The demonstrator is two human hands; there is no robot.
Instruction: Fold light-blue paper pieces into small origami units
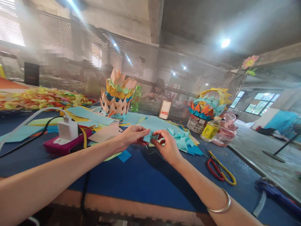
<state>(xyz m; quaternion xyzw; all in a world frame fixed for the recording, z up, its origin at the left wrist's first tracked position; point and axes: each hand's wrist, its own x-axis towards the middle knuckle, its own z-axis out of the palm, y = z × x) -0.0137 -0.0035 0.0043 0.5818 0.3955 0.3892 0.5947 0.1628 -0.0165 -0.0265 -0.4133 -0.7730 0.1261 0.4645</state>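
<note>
A small light blue paper piece (148, 137) is held up between my two hands over the blue tabletop (141, 182). My left hand (134, 136) pinches its left side between thumb and fingers. On its right side, my right hand (166, 145) closes thumb and fingertips on the same paper. Just behind my right hand lies a pile of folded light blue paper pieces (182, 139). Flat light blue sheets (152, 124) are spread beyond my hands, and a small blue square (124, 156) rests below my left wrist.
Red-and-yellow scissors (221, 169) and a blue-handled tool (277, 194) lie at the right. A yellow-labelled bottle (210, 129) stands by a paper basket (198, 122). At left are a magenta power strip (67, 145), cables and a paper-scrap heap (42, 99). A layered paper craft (116, 97) stands behind.
</note>
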